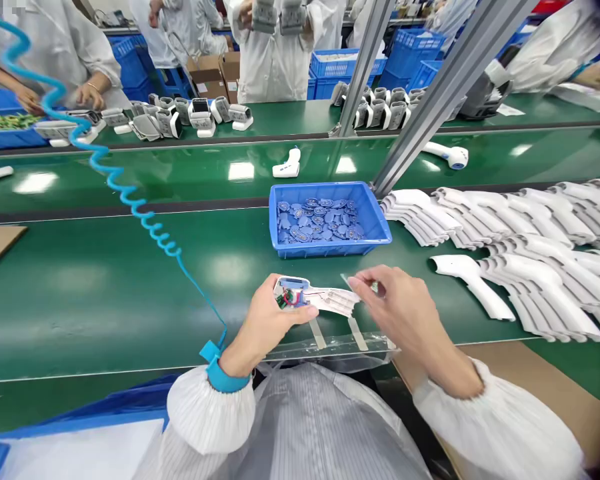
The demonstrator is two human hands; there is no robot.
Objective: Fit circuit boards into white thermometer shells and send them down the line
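An opened white plastic thermometer shell (330,300), with a small green circuit board (284,299) and red wires showing in its head, is held just above the glossy green counter (80,320), near its front edge. The left hand (263,327) is clamped around the head, and the right hand (395,313) is close beside it, fingertips (354,283) at the handle's far end, though any grip there cannot be told. Two pale flat strips (359,333) hang below the shell, over a clear plastic sheet (330,350). At 12 o'clock sits a blue plastic tray (330,249) of blue oval parts (320,220). At 3 o'clock lie rows of stacked white thermometer shells (530,220). A blue coiled cord (145,220) runs toward 10 o'clock from a blue wrist strap (223,377) on the left wrist.
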